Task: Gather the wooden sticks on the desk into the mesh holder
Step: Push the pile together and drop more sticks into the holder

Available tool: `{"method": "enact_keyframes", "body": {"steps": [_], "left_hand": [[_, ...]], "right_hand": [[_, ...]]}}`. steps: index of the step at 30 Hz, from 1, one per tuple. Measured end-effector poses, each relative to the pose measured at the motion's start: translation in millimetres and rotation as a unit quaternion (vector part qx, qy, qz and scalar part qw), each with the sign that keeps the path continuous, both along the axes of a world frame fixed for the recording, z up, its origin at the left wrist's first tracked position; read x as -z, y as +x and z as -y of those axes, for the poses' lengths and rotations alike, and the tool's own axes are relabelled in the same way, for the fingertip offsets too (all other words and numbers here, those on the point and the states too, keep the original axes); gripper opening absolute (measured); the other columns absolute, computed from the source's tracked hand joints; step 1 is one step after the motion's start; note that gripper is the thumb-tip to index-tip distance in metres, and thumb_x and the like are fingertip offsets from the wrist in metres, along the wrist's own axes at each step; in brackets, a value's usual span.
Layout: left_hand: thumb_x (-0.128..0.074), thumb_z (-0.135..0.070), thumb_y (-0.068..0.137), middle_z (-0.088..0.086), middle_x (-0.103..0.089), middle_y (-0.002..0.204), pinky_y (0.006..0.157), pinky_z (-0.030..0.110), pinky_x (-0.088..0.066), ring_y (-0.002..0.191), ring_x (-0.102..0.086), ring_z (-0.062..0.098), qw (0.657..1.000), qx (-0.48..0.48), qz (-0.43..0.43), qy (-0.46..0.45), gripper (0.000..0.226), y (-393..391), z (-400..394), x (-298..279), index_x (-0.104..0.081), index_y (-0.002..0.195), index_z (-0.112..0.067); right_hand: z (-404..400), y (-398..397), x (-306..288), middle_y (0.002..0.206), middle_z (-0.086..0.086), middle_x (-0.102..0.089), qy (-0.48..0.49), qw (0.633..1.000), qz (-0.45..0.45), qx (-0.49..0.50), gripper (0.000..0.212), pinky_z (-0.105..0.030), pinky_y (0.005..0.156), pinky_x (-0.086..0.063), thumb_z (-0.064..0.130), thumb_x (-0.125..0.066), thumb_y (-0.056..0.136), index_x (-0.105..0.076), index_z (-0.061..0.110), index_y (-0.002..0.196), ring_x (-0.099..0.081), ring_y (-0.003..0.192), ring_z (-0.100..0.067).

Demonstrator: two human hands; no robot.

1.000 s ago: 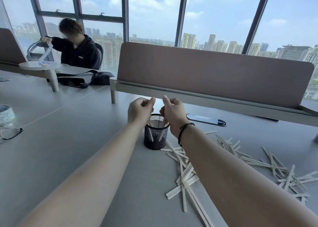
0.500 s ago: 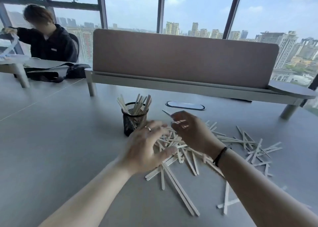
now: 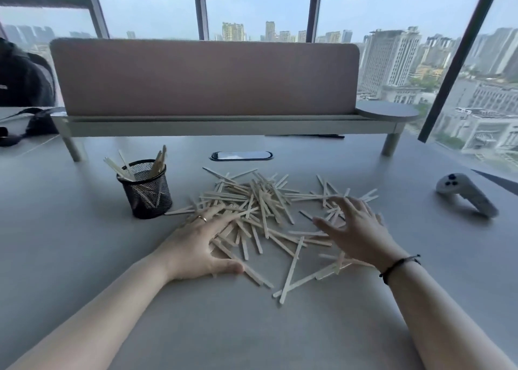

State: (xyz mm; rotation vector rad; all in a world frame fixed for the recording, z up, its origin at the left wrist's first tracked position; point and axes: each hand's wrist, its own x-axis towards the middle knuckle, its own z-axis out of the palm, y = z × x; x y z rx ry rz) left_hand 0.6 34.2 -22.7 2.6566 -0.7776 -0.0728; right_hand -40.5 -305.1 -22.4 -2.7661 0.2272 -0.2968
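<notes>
A black mesh holder [image 3: 146, 192] stands upright on the grey desk, left of centre, with several pale wooden sticks poking out of its top. To its right a loose pile of wooden sticks [image 3: 266, 204] lies scattered flat on the desk. My left hand [image 3: 199, 240] rests palm down on the pile's left side, fingers spread, a ring on one finger. My right hand [image 3: 354, 229] hovers over the pile's right side, fingers spread and curved, a black band on the wrist. Neither hand holds a stick.
A white handheld controller [image 3: 465, 193] lies at the right. A pink divider screen on a raised shelf [image 3: 204, 78] spans the desk's back, with an oval cable port [image 3: 241, 155] before it. A person in dark clothing [image 3: 22, 81] and a black bag sit at far left.
Both hands have left the holder and moved down and right onto the scattered pile, opening flat. The view has swung right, so the holder now sits further left.
</notes>
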Motion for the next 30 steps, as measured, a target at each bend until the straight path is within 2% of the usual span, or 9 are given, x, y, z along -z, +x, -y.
{"method": "enact_keyframes", "body": {"steps": [5,10,14,17,19,22,25,27,30], "left_hand": [[-0.052,-0.089,0.068,-0.023,-0.039,0.150,0.114,0.038,-0.033,0.139,-0.039,0.010,0.996,-0.044,0.065,-0.042,0.085,8.8,30.0,10.8,-0.046,0.141,-0.045],[-0.048,-0.078,0.075,-0.017,-0.055,0.137,0.105,0.035,-0.042,0.125,-0.054,0.015,0.991,-0.039,0.095,-0.089,0.070,13.9,51.5,18.9,-0.058,0.130,-0.036],[-0.049,-0.074,0.079,-0.015,-0.060,0.130,0.102,0.032,-0.046,0.119,-0.057,0.009,0.984,-0.015,0.082,-0.155,0.066,11.8,50.7,20.4,-0.063,0.126,-0.028],[-0.049,-0.077,0.082,-0.016,-0.057,0.132,0.103,0.033,-0.046,0.123,-0.054,0.001,0.980,0.009,0.056,-0.190,0.068,7.7,48.3,16.2,-0.063,0.126,-0.028],[-0.053,-0.083,0.077,-0.021,-0.051,0.139,0.109,0.030,-0.042,0.129,-0.048,-0.005,0.982,0.026,0.032,-0.183,0.074,1.7,46.2,10.6,-0.059,0.132,-0.033],[-0.063,-0.087,0.062,-0.025,-0.030,0.157,0.117,0.023,-0.026,0.141,-0.030,-0.005,0.993,0.039,0.015,-0.110,0.093,-7.2,39.8,4.7,-0.043,0.143,-0.046],[-0.061,-0.092,0.057,-0.021,-0.016,0.164,0.121,0.029,-0.019,0.149,-0.017,0.003,0.998,0.008,0.045,-0.045,0.103,-7.5,32.7,3.4,-0.030,0.148,-0.053],[-0.058,-0.093,0.059,-0.017,-0.015,0.165,0.121,0.032,-0.013,0.151,-0.012,0.008,0.996,-0.029,0.075,-0.032,0.103,-2.8,28.8,2.4,-0.029,0.148,-0.051],[-0.051,-0.097,0.057,-0.007,-0.015,0.167,0.122,0.035,-0.004,0.153,-0.005,0.015,0.993,-0.078,0.089,-0.004,0.110,4.1,23.7,1.2,-0.022,0.151,-0.050]], "right_hand": [[10.9,8.4,14.4,0.151,-0.001,-0.036,0.012,0.997,-0.050,0.056,0.091,-0.056,0.115,-0.014,0.092,-0.020,0.069,-0.034,0.040,0.141,-0.021,0.145,-0.019],[-9.7,14.0,16.7,0.142,0.000,-0.046,0.002,0.997,0.000,0.081,0.073,-0.051,0.115,-0.020,0.082,-0.027,0.081,-0.047,0.033,0.132,-0.031,0.140,-0.020],[-37.4,27.7,17.6,0.133,-0.005,-0.053,-0.009,0.995,0.031,0.097,0.066,-0.049,0.112,-0.024,0.078,-0.031,0.084,-0.055,0.028,0.119,-0.038,0.134,-0.026],[-66.2,40.2,16.7,0.131,-0.007,-0.055,0.002,0.993,0.061,0.104,0.061,-0.049,0.111,-0.025,0.072,-0.036,0.085,-0.057,0.025,0.117,-0.041,0.131,-0.029],[-86.4,45.7,14.4,0.130,-0.008,-0.056,0.045,0.990,0.078,0.109,0.055,-0.050,0.112,-0.025,0.067,-0.041,0.087,-0.057,0.025,0.118,-0.042,0.130,-0.030],[-106.3,44.9,11.1,0.123,-0.006,-0.057,0.116,0.985,0.113,0.057,0.045,-0.044,0.107,-0.033,0.061,-0.047,0.090,-0.057,0.025,0.116,-0.049,0.121,-0.029],[-98.5,39.6,5.3,0.119,-0.002,-0.059,0.144,0.977,0.155,0.012,0.042,-0.037,0.097,-0.041,0.060,-0.052,0.089,-0.059,0.027,0.114,-0.054,0.113,-0.026],[-80.0,41.7,1.1,0.120,-0.002,-0.060,0.128,0.978,0.162,0.036,0.050,-0.039,0.098,-0.042,0.066,-0.051,0.087,-0.059,0.026,0.115,-0.055,0.114,-0.026],[-55.8,50.6,1.2,0.128,-0.007,-0.061,0.097,0.988,0.098,0.072,0.076,-0.041,0.103,-0.040,0.081,-0.047,0.079,-0.057,0.022,0.126,-0.053,0.120,-0.028]]}}
